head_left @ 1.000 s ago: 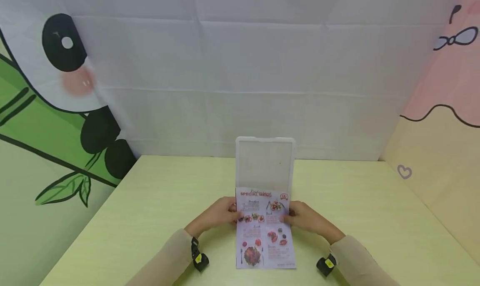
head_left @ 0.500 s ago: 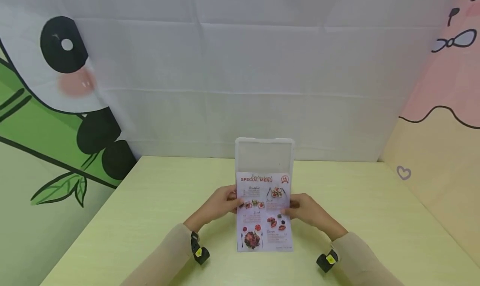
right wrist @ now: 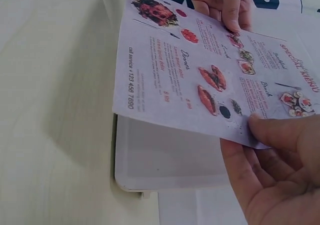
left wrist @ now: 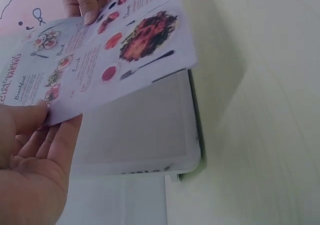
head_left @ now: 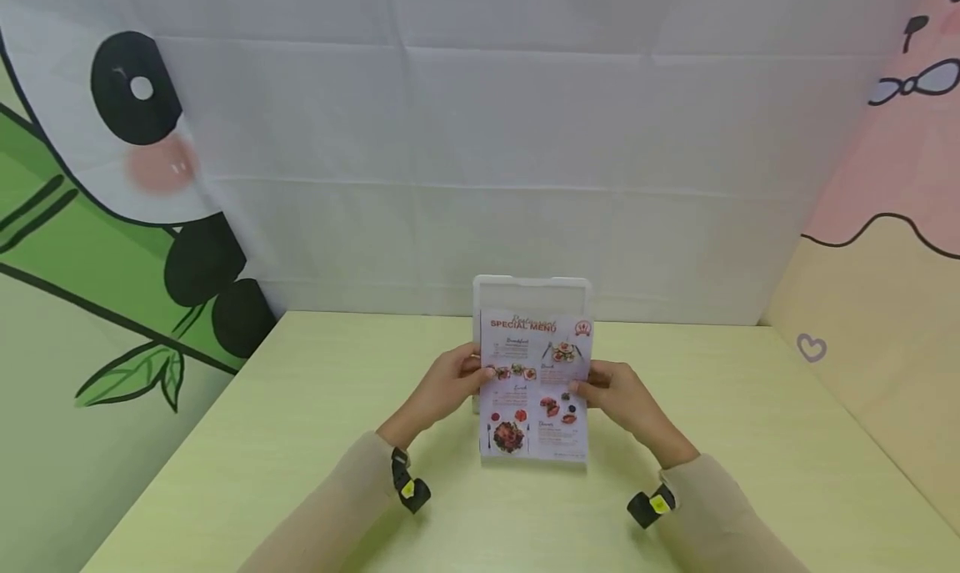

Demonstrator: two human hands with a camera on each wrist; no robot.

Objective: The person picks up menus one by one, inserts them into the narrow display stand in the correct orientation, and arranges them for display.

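A printed menu sheet (head_left: 534,398) with food pictures is held up between both hands. My left hand (head_left: 450,383) pinches its left edge, thumb on the printed face and fingers behind. On the opposite edge, my right hand (head_left: 624,402) pinches it in the same way. Right behind the sheet stands a white rectangular board (head_left: 532,292) with a raised rim, upright on the table. The sheet covers most of it in the head view. Both wrist views show the board's lower part (left wrist: 135,130) beneath the tilted sheet, with a gap between the two.
The pale yellow-green table (head_left: 337,373) extends to both sides. A white cloth backdrop (head_left: 525,139) hangs at its far edge. Cartoon-printed walls (head_left: 877,323) stand left and right. Black wrist cameras (head_left: 412,491) are strapped at both sleeves.
Both hands have moved the menu forward and up, so it now covers much more of the board. The board has stayed in place.
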